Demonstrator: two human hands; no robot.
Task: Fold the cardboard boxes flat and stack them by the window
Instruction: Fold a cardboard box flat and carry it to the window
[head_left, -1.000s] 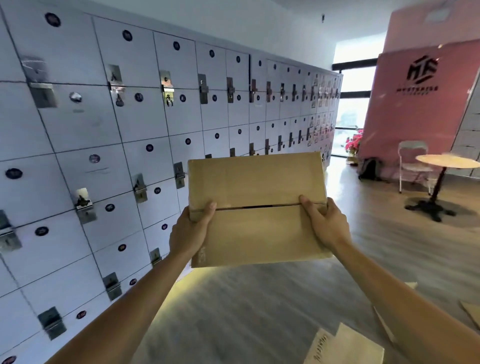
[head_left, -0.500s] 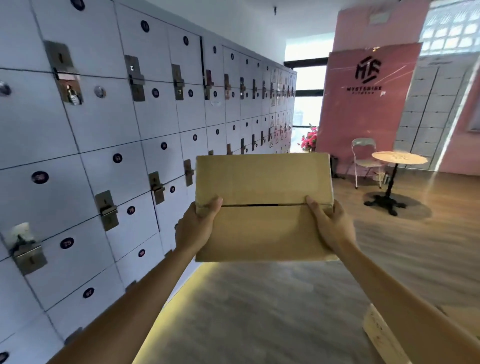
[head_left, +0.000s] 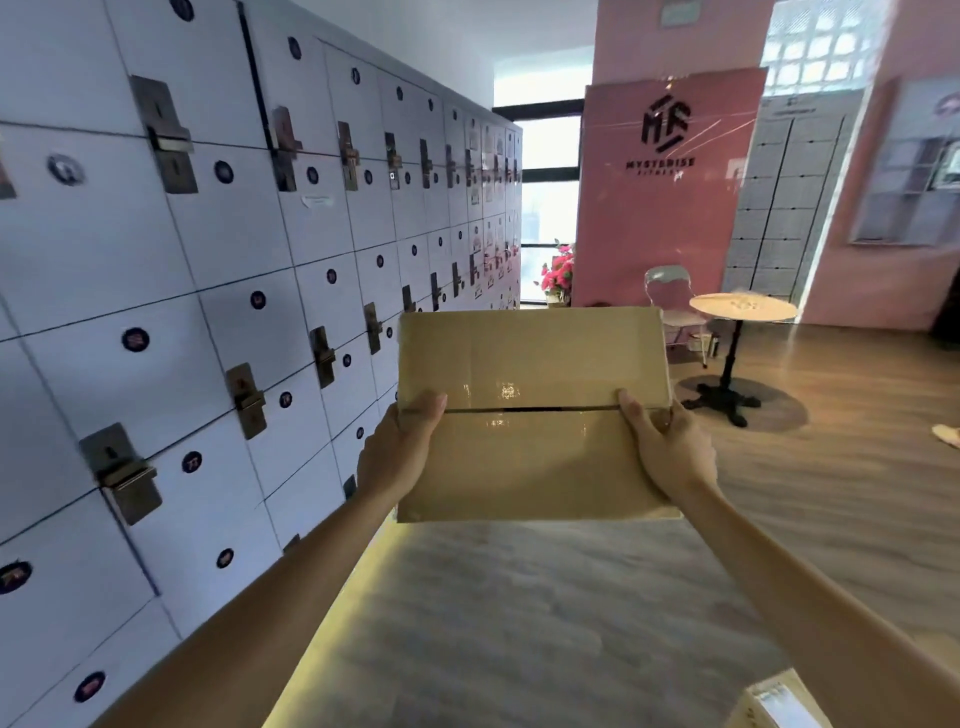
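Wall of white lockers at left, left hand gripping left edge of cardboard box, box held up at chest height before the camera, right hand gripping right edge, round table and window beyond.

Lockers wall the left; floor ahead open.
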